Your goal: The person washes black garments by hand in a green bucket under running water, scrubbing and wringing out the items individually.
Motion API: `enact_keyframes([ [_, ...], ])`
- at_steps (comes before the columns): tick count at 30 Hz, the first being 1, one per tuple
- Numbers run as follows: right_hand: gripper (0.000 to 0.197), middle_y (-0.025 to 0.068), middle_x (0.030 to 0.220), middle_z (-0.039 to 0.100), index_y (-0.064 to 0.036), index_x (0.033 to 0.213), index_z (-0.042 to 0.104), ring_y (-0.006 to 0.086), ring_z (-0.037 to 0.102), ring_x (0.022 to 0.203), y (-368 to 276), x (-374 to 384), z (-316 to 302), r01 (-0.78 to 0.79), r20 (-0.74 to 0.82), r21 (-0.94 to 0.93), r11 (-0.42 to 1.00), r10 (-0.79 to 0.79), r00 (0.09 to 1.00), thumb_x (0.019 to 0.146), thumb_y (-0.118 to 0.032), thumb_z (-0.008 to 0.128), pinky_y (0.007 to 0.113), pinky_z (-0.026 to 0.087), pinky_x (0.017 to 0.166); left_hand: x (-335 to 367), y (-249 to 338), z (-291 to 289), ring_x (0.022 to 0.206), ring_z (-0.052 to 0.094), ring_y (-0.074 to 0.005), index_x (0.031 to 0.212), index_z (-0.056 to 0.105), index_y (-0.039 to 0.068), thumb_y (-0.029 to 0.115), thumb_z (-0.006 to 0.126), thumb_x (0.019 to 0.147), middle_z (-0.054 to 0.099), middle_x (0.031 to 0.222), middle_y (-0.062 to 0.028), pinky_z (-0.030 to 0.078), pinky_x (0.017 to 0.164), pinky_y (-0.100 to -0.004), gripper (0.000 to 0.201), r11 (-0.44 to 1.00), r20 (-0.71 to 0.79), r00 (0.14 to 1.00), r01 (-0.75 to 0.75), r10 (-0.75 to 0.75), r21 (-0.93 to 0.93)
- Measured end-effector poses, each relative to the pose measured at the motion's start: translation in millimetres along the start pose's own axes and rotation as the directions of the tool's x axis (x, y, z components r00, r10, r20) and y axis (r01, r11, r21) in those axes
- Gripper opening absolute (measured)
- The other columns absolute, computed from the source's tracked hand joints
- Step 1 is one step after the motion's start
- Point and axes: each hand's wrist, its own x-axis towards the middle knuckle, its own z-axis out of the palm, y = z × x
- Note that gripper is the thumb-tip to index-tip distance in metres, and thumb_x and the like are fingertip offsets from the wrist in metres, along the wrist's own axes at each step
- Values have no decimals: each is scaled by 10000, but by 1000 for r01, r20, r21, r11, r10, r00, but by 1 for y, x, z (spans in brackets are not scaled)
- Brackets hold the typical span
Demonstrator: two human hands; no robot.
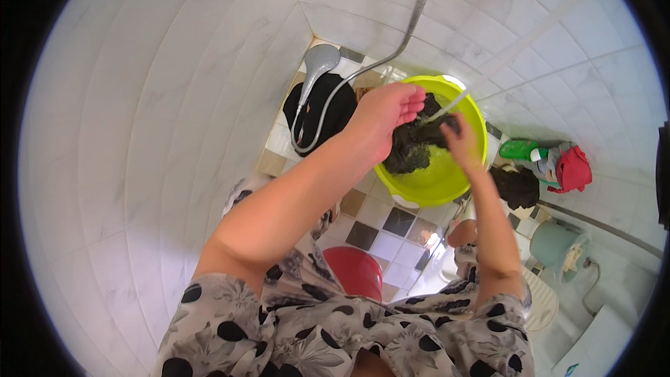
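A lime-green basin (457, 180) stands on the tiled floor with dark wet cloth (408, 157) and some water in it. My right hand (462, 143), slightly blurred, grips part of the dark cloth at the basin's right side. Over the basin's left side my left hand (399, 108) hovers, fingers loosely bent and nothing visible in them; its thumb is hard to make out. A thin stream of water (457, 100) falls from the upper right onto the cloth between my hands.
Left of the basin, a grey shower head (322, 59) with a metal hose (401, 43) lies on black cloth (335, 108). A red container (354, 271) is near my legs. On the right are a green bottle (520, 149), a red cloth (574, 169), dark cloth (518, 187) and a pale green bucket (551, 243).
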Motion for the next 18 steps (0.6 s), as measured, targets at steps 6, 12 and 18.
enact_keyframes([
  [6,197,-9,863,581,-39,1053,558,60,519,776,-178,-15,-133,9,-160,502,865,83,984,878,-116,604,198,437,682,-5,12,3,933,573,-191,996,601,-7,171,574,849,616,972,-89,450,845,-295,233,998,-19,998,-56,57,31],
  [12,232,38,913,640,-4,1065,614,90,594,798,-289,3,-213,469,-485,261,844,-306,819,878,-141,607,218,483,719,6,19,-13,959,574,-200,1011,597,-23,174,576,844,614,1034,-104,454,854,-299,259,998,-52,997,-57,57,-2],
  [18,215,43,850,637,-28,1018,635,97,577,716,-251,6,-166,484,-625,-25,874,-392,675,860,-173,638,228,469,661,2,22,-8,974,570,-210,1031,585,-36,181,572,853,606,1034,-111,453,874,-294,281,997,-56,996,-72,71,-14],
])
